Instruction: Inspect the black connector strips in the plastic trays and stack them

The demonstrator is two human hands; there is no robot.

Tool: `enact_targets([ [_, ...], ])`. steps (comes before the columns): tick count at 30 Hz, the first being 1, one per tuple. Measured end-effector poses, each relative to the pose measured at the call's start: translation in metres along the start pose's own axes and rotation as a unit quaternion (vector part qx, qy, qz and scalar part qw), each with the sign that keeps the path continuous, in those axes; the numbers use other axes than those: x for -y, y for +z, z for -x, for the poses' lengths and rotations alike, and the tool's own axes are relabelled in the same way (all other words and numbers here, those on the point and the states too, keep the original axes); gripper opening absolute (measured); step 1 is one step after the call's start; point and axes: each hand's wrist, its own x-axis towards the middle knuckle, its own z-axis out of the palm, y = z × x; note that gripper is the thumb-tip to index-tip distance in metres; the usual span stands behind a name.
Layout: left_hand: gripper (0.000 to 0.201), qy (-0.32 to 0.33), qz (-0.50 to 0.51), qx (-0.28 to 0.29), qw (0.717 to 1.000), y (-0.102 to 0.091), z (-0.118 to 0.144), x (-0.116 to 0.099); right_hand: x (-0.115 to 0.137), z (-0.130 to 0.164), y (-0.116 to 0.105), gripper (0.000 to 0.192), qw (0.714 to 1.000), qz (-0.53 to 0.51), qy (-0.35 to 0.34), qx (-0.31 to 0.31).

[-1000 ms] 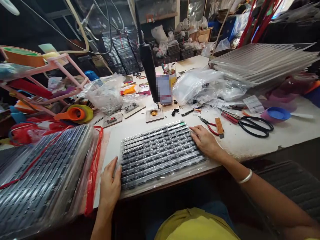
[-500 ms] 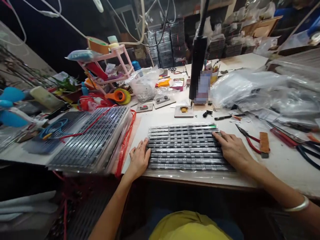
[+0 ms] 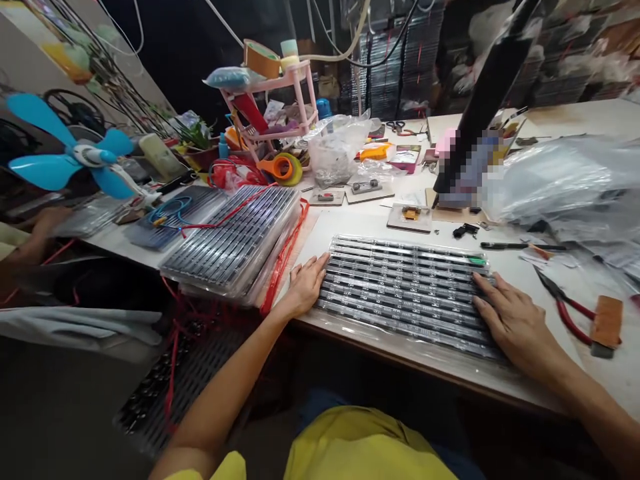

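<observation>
Clear plastic tray (image 3: 380, 330), filled with rows of dark strips (image 3: 400, 293): laid flat at the front edge of the white table (image 3: 510, 263), presumably so that both ends are easily reached. Left hand (image 3: 303, 290): rested against the tray's left end, fingers extended and fairly close together, not curled into a fist. Right hand (image 3: 517, 323): laid over the tray's right end, fingers slightly spread. By this contact at both ends the tray is apparently steadied rather than lifted; whether its underside is touched cannot be told. Stack of trays (image 3: 230, 247): set left of the tray, perhaps for ready reach; crossed and flanked by red ribbon (image 3: 285, 260), by which bundling is suggested. Small block (image 3: 410, 215), with a yellow part: placed behind the tray. Black driver (image 3: 485, 107): held tilted behind the tray, tip downward, its support out of view. Pliers (image 3: 553, 291): laid right of the tray, near a brown piece (image 3: 607, 317), probably kept aside yet handy.
</observation>
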Motion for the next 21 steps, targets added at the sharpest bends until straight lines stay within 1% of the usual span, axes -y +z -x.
enact_targets([
  [2,0.039,-0.008,0.012,-0.007,1.0,0.0,-0.003,0.0,0.002,0.0,-0.001,0.061,1.0,0.006,0.0,0.001],
  [5,0.047,-0.024,0.048,-0.041,0.998,0.001,-0.005,-0.003,0.005,0.0,-0.002,0.058,1.0,0.003,0.001,-0.005],
  [7,0.051,-0.034,0.083,-0.069,0.994,0.002,-0.003,-0.007,0.006,0.0,-0.002,0.055,1.0,0.001,-0.002,-0.017],
  [11,0.05,-0.045,0.17,-0.104,0.979,-0.004,-0.001,-0.018,0.005,0.002,0.0,0.053,0.999,-0.009,-0.007,-0.036],
  [15,0.054,-0.054,0.238,-0.085,0.966,-0.008,-0.006,-0.025,0.004,0.002,0.002,0.054,0.999,-0.013,-0.011,-0.041],
  [18,0.053,-0.056,0.262,-0.072,0.961,-0.005,-0.008,-0.029,0.004,0.002,0.003,0.054,0.999,-0.017,-0.014,-0.042],
  [21,0.052,-0.05,0.275,-0.07,0.957,-0.002,-0.005,-0.032,0.004,0.002,0.002,0.052,0.999,-0.02,-0.01,-0.042],
])
